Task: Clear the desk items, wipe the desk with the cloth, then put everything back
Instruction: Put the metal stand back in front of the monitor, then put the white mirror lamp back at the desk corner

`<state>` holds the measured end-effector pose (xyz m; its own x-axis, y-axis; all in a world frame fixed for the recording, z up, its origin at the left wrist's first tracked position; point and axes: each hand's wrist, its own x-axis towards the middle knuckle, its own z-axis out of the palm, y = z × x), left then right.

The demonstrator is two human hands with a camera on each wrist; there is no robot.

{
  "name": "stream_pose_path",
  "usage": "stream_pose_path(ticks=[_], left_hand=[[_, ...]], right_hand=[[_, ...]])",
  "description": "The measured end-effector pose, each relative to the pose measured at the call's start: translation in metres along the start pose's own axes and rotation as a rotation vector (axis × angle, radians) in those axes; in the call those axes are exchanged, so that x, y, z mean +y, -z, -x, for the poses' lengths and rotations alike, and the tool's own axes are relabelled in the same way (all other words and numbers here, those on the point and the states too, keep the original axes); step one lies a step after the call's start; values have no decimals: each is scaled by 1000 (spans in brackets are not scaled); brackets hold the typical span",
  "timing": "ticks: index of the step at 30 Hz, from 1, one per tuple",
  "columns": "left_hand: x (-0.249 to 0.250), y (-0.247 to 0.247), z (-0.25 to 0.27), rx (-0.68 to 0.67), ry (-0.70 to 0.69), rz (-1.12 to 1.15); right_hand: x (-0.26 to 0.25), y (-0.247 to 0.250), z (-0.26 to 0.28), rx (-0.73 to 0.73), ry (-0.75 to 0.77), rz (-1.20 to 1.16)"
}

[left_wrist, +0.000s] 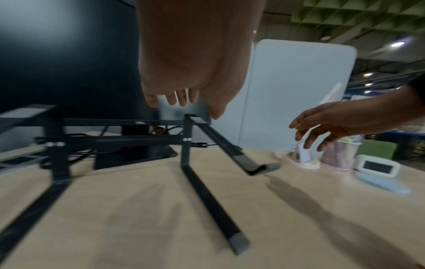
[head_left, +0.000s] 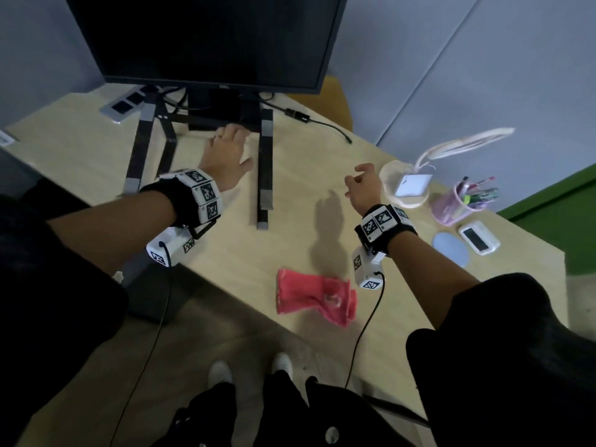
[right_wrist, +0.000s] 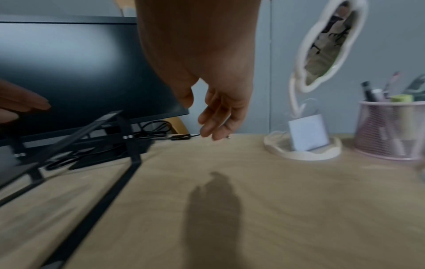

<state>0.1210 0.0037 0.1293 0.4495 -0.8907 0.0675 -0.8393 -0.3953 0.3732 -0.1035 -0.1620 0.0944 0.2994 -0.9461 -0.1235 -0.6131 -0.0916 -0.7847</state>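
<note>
A black metal laptop stand (head_left: 265,175) stands in front of the monitor (head_left: 206,37) on the pale wooden desk (head_left: 300,175). My left hand (head_left: 229,146) reaches over the stand's far end with straight fingers; in the left wrist view its fingertips (left_wrist: 181,99) hang just above the top of the stand's right rail (left_wrist: 195,120), gripping nothing. My right hand (head_left: 362,185) hovers above bare desk right of the stand, its fingers (right_wrist: 216,120) loosely curled and empty. A crumpled pink cloth (head_left: 314,295) lies near the desk's front edge.
At the right end of the desk stand a cream-framed mirror (head_left: 409,185) on its base, a pink mesh pen cup (head_left: 458,204), a white clock (head_left: 479,237) and a blue coaster (head_left: 450,250). Cables (head_left: 316,122) run behind the stand. A power strip (head_left: 124,104) lies at the back left.
</note>
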Motion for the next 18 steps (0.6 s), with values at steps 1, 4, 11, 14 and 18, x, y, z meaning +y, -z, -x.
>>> stream_pose_path(ticks=[1, 4, 11, 14, 18], left_hand=[[14, -6, 1, -6, -34, 26], [55, -25, 1, -28, -150, 79], [142, -87, -14, -236, -153, 80], [162, -117, -16, -309, -80, 107], [170, -149, -11, -327, -51, 155]], right_hand=[[11, 11, -2, 18, -20, 7], [37, 42, -9, 73, -76, 51], [87, 94, -48, 181, -97, 214], [94, 110, -77, 211, -106, 414], [101, 120, -118, 197, -125, 411]])
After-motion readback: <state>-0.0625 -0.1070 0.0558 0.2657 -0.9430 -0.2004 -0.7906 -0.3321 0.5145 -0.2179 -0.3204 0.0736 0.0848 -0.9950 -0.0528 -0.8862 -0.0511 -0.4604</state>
